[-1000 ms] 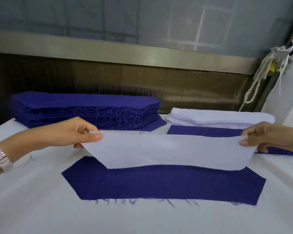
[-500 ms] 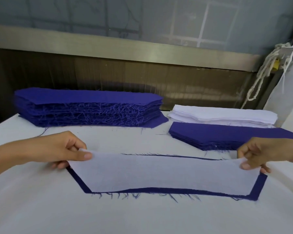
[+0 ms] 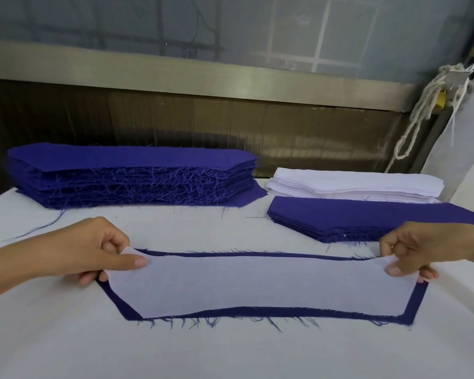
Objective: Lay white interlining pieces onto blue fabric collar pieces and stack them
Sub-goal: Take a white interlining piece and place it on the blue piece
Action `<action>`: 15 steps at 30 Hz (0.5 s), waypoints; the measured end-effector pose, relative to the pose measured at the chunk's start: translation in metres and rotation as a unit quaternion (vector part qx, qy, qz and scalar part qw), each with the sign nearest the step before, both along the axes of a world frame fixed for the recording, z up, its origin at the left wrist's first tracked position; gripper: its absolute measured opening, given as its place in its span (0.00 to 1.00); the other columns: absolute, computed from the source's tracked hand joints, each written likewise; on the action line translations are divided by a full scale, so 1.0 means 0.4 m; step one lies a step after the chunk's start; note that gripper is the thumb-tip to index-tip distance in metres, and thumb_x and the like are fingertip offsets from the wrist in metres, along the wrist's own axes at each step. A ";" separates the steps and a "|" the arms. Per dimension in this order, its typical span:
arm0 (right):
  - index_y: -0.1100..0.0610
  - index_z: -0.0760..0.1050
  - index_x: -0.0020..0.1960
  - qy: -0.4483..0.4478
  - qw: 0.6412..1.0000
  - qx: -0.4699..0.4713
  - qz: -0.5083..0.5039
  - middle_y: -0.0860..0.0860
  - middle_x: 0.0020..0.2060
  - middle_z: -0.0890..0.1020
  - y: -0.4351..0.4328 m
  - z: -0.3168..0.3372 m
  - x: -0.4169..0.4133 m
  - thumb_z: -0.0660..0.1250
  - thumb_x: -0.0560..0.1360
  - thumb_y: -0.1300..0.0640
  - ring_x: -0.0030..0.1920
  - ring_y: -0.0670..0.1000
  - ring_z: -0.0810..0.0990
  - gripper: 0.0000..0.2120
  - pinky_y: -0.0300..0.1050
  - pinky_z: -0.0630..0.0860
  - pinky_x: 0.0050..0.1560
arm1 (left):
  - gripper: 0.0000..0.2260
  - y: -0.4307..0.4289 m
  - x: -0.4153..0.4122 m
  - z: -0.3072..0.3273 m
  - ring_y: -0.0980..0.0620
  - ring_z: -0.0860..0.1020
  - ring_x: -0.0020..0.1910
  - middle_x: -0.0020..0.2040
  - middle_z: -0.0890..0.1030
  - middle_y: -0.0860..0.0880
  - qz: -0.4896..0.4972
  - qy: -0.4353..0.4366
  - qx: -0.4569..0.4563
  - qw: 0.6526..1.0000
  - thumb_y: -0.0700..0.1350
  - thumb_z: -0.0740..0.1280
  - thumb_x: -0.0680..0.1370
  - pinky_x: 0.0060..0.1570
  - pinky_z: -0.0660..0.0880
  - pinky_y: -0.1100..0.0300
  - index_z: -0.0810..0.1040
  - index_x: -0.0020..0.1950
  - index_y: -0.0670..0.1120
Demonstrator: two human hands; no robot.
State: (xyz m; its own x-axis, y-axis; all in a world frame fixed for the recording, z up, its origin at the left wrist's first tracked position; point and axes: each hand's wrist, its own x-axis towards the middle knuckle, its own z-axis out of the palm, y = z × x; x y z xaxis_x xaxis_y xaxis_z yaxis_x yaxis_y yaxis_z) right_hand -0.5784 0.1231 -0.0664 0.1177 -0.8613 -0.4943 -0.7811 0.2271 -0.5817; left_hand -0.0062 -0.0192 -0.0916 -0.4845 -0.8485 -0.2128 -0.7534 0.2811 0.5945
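Lowered interlining [image 3: 257, 283] covers blue collar piece [image 3: 122, 305], long axis left-right; left hand [image 3: 93, 250], right hand [image 3: 416, 250] pinching ends.

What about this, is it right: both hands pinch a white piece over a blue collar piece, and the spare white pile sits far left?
Not quite: the head view shows the white pile far right, behind the low blue stack. Otherwise yes: left hand and right hand pinch the white piece over the blue collar piece.
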 end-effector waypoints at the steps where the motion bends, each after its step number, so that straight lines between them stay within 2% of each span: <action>1: 0.58 0.80 0.47 0.004 1.000 0.001 0.001 0.65 0.39 0.84 0.001 0.002 0.002 0.78 0.71 0.44 0.31 0.51 0.77 0.18 0.39 0.75 0.33 | 0.25 0.002 -0.001 0.001 0.54 0.77 0.22 0.22 0.73 0.44 0.003 0.003 -0.005 1.000 0.64 0.76 0.66 0.29 0.74 0.68 0.67 0.26 0.49; 3: 0.57 0.81 0.46 0.002 1.000 0.004 0.004 0.63 0.39 0.84 0.002 0.006 0.005 0.78 0.72 0.44 0.30 0.50 0.77 0.17 0.39 0.75 0.33 | 0.24 0.006 -0.002 0.003 0.54 0.78 0.23 0.23 0.74 0.42 0.007 0.006 -0.010 1.000 0.63 0.76 0.66 0.27 0.71 0.70 0.67 0.26 0.49; 10: 0.56 0.82 0.48 -0.014 1.000 0.006 0.011 0.61 0.39 0.84 0.007 0.006 -0.002 0.77 0.73 0.45 0.32 0.49 0.78 0.15 0.38 0.75 0.33 | 0.24 0.009 -0.004 0.008 0.54 0.77 0.22 0.22 0.73 0.43 0.005 0.008 -0.008 1.000 0.63 0.75 0.66 0.30 0.74 0.65 0.68 0.26 0.49; 15: 0.52 0.81 0.47 -0.015 1.000 0.009 0.010 0.57 0.37 0.84 0.006 0.008 0.002 0.78 0.72 0.45 0.32 0.49 0.77 0.13 0.39 0.75 0.33 | 0.25 0.016 -0.002 0.012 0.53 0.77 0.22 0.23 0.73 0.42 0.015 0.009 -0.012 1.000 0.63 0.75 0.66 0.28 0.73 0.68 0.67 0.26 0.49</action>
State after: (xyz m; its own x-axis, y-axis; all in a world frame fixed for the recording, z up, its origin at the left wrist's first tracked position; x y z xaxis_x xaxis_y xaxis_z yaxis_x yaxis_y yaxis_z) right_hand -0.5777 0.1255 -0.0632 0.1494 -0.8497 -0.5057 -0.7681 0.2223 -0.6005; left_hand -0.0069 -0.0128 -0.0869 -0.4624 -0.8672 -0.1847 -0.7513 0.2726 0.6010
